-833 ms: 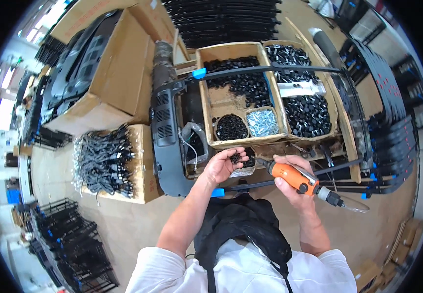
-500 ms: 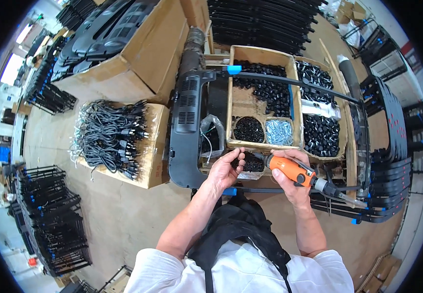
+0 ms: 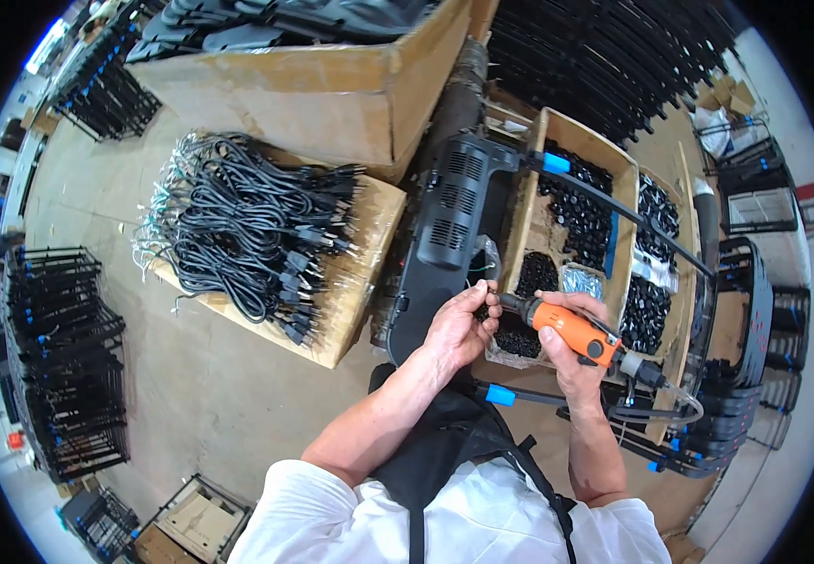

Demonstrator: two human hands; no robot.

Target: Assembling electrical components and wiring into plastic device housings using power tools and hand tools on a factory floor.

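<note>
My right hand grips an orange air screwdriver, its tip toward the left and a clear hose at its back end. My left hand is closed in a pinch right by the screwdriver's tip. Whatever lies between its fingertips is too small to make out. Beyond my left hand lies a black plastic housing with vent slots, set on a black tubular frame with blue end pieces. Small black parts fill a tray just under the screwdriver's tip.
A cardboard box to the left carries a heap of black cables. Behind it, a larger carton holds black plastic covers. Divided bins with black caps and a compartment of silvery screws stand beyond my right hand. Stacked black frames line the far left.
The view has swung left, so the bench and bins appear farther right. My left hand's fingertips have come closer to the screwdriver's tip. The right hand keeps its grip.
</note>
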